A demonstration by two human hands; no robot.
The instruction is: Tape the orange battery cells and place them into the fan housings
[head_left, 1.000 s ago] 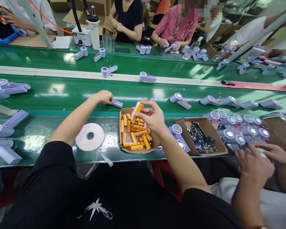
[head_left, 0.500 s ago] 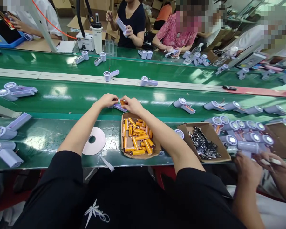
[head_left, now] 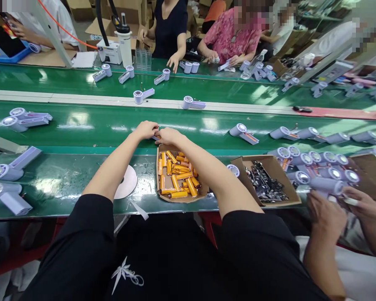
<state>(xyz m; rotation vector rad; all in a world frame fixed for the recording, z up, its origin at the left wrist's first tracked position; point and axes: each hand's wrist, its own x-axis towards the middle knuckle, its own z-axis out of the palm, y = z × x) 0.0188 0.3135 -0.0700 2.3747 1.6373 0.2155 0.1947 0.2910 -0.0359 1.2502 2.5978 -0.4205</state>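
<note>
My left hand (head_left: 146,128) and my right hand (head_left: 167,136) meet over the near edge of the green conveyor belt (head_left: 90,123), both closed around a lilac hand-fan part (head_left: 156,137) of which only a sliver shows between them. Just below my right hand lies a cardboard tray (head_left: 163,196) full of several orange batteries (head_left: 177,175). My right forearm crosses over that tray. A white tape roll (head_left: 128,184) lies flat beside my left forearm.
Several lilac fan bodies lie on the belt, at left (head_left: 25,119) and right (head_left: 242,131). A cardboard box of dark small parts (head_left: 265,184) and a heap of fans (head_left: 319,167) sit at right, where a co-worker's hands (head_left: 327,213) work. Other people sit across the belt.
My right hand carried an orange battery from above the tray over to my left hand; both hands have since closed together on the fan part, and the battery is hidden.
</note>
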